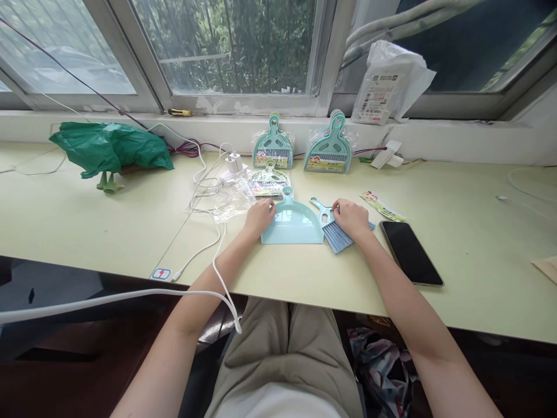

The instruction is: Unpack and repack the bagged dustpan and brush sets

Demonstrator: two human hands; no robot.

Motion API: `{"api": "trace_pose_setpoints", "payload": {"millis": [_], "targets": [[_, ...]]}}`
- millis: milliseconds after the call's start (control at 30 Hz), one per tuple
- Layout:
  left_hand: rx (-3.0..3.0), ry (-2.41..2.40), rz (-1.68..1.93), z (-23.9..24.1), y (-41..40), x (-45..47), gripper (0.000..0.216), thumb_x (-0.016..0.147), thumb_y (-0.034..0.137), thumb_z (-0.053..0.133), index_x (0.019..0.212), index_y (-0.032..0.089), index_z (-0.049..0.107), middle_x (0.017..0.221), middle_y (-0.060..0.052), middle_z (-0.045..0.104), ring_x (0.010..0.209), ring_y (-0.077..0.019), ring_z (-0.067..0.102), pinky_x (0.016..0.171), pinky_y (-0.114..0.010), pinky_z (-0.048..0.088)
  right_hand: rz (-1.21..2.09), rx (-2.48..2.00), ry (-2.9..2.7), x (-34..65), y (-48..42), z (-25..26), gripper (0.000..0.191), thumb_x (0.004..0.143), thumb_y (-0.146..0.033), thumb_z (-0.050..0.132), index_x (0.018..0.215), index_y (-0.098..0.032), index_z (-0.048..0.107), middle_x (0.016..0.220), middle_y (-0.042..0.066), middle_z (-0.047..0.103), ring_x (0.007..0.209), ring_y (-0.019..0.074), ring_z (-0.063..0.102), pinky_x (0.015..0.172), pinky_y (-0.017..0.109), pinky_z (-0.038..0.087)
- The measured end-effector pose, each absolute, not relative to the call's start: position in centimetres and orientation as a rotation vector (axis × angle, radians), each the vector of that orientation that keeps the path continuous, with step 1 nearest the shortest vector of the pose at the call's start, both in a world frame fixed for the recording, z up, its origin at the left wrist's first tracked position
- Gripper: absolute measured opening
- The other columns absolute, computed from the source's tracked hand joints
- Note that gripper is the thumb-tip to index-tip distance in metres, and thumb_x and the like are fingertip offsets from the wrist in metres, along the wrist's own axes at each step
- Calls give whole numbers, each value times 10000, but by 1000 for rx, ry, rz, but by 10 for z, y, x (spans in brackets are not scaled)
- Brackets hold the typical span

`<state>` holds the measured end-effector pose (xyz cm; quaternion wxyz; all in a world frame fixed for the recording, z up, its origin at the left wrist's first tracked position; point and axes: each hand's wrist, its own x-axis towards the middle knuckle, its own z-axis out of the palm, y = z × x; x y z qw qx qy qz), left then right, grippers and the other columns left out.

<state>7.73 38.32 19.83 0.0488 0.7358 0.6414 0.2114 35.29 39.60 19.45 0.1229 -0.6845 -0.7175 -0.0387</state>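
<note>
A pale blue dustpan lies flat on the table in front of me, handle pointing away. My left hand grips its left edge, fingers curled over the rim. To the right of the pan is a small hand brush with grey-blue bristles and a blue handle, lying at a slant. My right hand rests on the brush with its fingers closed on it, covering part of the head. A printed label strip lies beyond that hand. Crumpled clear plastic wrap sits left of the dustpan.
Wrapped dustpan-and-brush sets lean against the sill, another stack beside them and one wrapped set lying nearer. A black phone lies right of my arm. White cables run across the left side. A green bag is far left.
</note>
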Motion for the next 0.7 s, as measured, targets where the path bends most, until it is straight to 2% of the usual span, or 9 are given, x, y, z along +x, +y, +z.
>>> {"api": "trace_pose_setpoints", "payload": {"millis": [467,567,700], "targets": [[2241,1959,633,196,385,76,222,929,263,399,967,210,612,995,-70,670,916,-205,604,765,-298,422,-69,-1973,-2092,352,394,200,235,870,-211,426,976,-208,636,1049,71,681,884,209,622,689,301,360],[2241,1943,652,194,386,76,227,936,272,396,950,209,613,996,-73,667,921,-203,600,772,-297,421,-73,-1985,-2077,349,392,201,244,846,-328,481,983,-205,641,1056,72,671,873,212,623,677,296,363],[2237,1940,653,196,386,75,214,929,287,416,871,197,601,938,-77,667,890,-214,598,749,-309,421,-1,-2041,-2122,347,390,207,306,791,-467,525,895,-221,674,1012,63,673,896,224,619,679,296,369]]}}
